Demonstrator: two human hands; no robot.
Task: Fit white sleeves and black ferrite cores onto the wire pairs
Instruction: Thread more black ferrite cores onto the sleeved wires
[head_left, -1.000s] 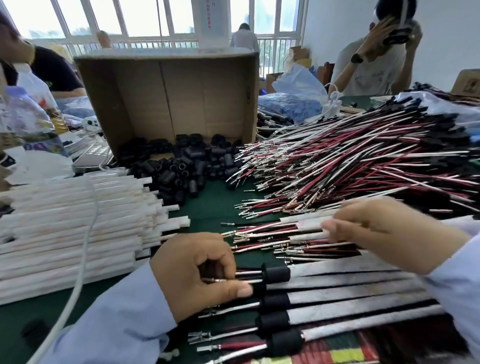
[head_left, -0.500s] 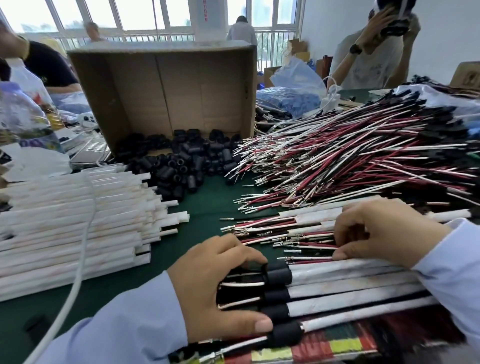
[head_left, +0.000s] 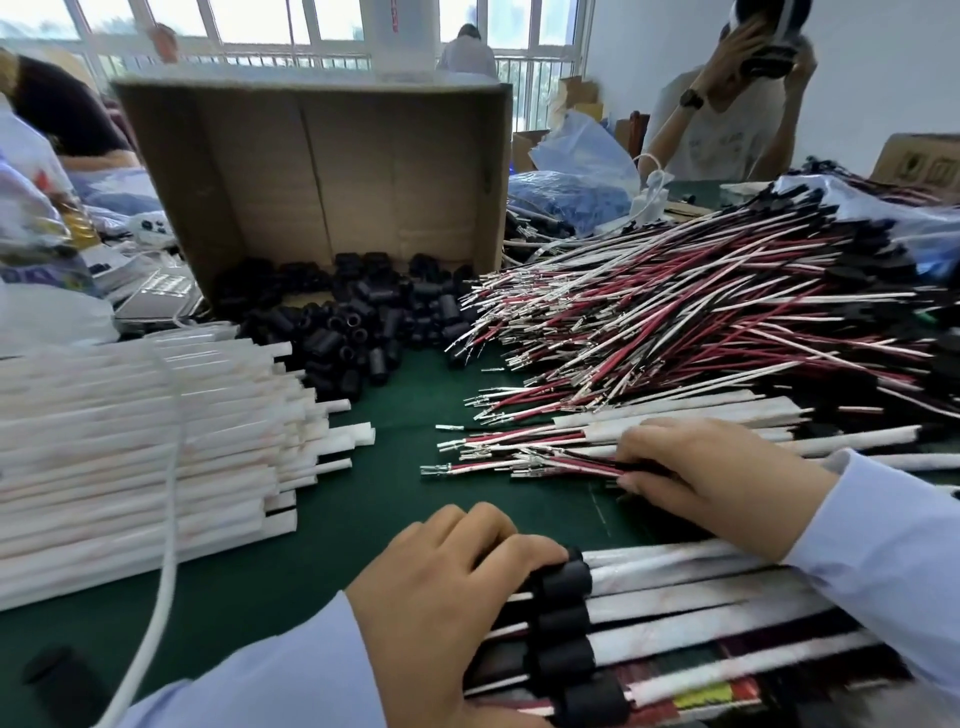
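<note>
My left hand (head_left: 447, 597) lies over the bare wire ends of several finished assemblies (head_left: 701, 608) at the near edge, its bent fingers touching their black ferrite cores (head_left: 566, 623). My right hand (head_left: 717, 478) pinches a red and white wire pair (head_left: 519, 467) that lies flat on the green mat. Behind it spreads a large heap of loose wire pairs (head_left: 701, 312). White sleeves (head_left: 130, 457) are stacked at the left. Loose black ferrite cores (head_left: 353, 322) spill from a cardboard box (head_left: 311, 171).
A white cable (head_left: 166, 545) crosses the sleeve stack toward me. Plastic bags and bottles (head_left: 31, 208) crowd the far left. A blue bag (head_left: 571, 192) lies behind the wire heap. A seated person (head_left: 727, 119) is across the table, others at the back.
My left hand slid along the finished assemblies toward their cores and now covers the wire ends. My right hand moved from the sleeved wires and closed on one red and white pair.
</note>
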